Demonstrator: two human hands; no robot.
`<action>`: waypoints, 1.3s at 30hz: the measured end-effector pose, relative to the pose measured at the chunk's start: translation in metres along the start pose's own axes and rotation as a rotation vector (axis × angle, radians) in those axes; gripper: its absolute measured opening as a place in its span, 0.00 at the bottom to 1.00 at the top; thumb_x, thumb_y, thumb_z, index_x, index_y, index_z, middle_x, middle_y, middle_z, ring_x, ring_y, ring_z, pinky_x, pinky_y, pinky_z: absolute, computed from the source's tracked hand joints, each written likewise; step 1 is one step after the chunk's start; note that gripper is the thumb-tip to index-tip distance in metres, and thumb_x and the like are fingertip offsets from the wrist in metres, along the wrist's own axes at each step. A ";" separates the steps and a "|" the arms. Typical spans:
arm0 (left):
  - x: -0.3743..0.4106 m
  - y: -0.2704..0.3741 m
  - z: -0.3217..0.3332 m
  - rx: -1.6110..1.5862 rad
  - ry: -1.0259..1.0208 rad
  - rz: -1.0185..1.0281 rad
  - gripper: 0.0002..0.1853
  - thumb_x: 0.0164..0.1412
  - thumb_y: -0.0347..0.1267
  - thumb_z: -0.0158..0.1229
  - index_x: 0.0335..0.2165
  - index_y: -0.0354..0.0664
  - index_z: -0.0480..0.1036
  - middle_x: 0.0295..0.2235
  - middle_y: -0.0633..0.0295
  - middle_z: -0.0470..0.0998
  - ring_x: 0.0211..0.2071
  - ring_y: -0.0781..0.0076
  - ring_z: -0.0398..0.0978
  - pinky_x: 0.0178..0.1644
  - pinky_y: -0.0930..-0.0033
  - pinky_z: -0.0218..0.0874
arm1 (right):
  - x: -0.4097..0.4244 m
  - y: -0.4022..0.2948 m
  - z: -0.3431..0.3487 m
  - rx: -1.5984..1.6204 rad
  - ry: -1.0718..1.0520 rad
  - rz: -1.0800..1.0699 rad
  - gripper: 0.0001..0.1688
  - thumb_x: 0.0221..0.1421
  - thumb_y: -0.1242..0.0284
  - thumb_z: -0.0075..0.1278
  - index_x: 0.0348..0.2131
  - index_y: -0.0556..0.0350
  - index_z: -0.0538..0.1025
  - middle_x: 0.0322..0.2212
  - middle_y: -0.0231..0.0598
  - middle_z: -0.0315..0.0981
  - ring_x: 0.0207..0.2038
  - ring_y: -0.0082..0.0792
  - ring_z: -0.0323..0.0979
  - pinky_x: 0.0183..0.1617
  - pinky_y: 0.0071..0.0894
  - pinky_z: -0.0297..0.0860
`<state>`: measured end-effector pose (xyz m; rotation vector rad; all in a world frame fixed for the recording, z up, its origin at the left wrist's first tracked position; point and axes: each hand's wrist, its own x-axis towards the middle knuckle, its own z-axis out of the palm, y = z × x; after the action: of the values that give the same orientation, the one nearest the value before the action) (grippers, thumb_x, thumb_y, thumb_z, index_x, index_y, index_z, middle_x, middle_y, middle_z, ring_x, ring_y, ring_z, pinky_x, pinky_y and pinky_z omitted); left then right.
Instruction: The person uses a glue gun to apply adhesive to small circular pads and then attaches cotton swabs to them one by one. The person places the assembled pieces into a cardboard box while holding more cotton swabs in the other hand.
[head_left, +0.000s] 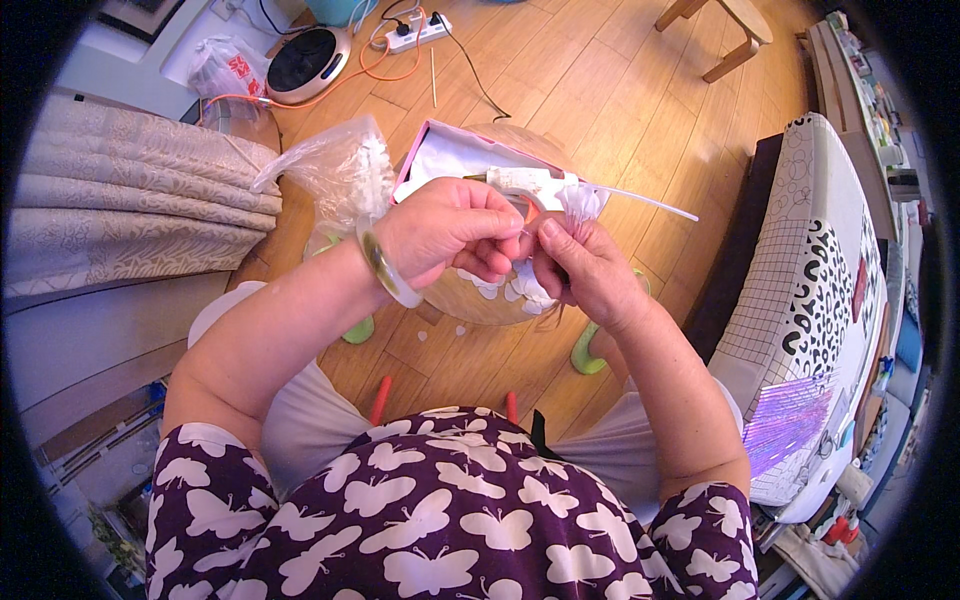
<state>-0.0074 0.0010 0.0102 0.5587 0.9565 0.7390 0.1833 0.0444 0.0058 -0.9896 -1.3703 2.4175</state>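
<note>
Both hands meet over a small round wooden stool (457, 306). My right hand (592, 262) pinches a bunch of thin whitish petal-like pieces (581, 204) that stands up from its fingers. My left hand (457, 232), below a bangle (386, 264), has its fingertips pinched close to the right fingertips; a fine thread or wire seems to run between them, its kind unclear. Just behind the hands, a white glue gun (519, 180) lies in a pink-edged box (450, 146), with a clear glue stick (645, 199) sticking out to the right. White petal-shaped pieces (529, 289) lie beneath the hands, partly hidden.
A clear plastic bag (337, 169) lies left of the box, near a curtain (135, 195). Beyond are a power strip (420, 34) with cords and a round black-topped appliance (307, 64). A patterned covered surface (802, 300) stands at right, with purple shiny strips (791, 420).
</note>
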 end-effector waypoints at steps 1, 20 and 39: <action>-0.001 0.000 0.001 0.009 0.011 0.014 0.06 0.53 0.32 0.50 0.26 0.40 0.67 0.22 0.65 0.71 0.19 0.81 0.69 0.25 0.78 0.64 | 0.000 0.001 0.001 -0.001 0.014 -0.024 0.16 0.55 0.63 0.38 0.26 0.56 0.70 0.11 0.23 0.57 0.13 0.15 0.50 0.15 0.15 0.49; -0.007 -0.051 -0.034 0.848 0.215 0.278 0.06 0.47 0.29 0.54 0.24 0.37 0.70 0.22 0.62 0.71 0.22 0.74 0.70 0.26 0.72 0.62 | 0.004 0.019 0.000 -0.216 0.289 -0.224 0.10 0.51 0.67 0.45 0.25 0.54 0.69 0.15 0.19 0.58 0.18 0.12 0.53 0.19 0.14 0.52; 0.002 -0.079 -0.033 1.511 0.207 0.291 0.06 0.45 0.30 0.53 0.25 0.40 0.69 0.25 0.55 0.69 0.28 0.55 0.69 0.31 0.60 0.60 | 0.002 0.016 -0.001 -0.222 0.284 -0.188 0.11 0.51 0.66 0.46 0.24 0.53 0.68 0.15 0.19 0.58 0.17 0.12 0.52 0.18 0.14 0.51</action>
<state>-0.0106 -0.0438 -0.0627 1.9857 1.5672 0.1854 0.1845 0.0370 -0.0088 -1.1450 -1.5680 1.9364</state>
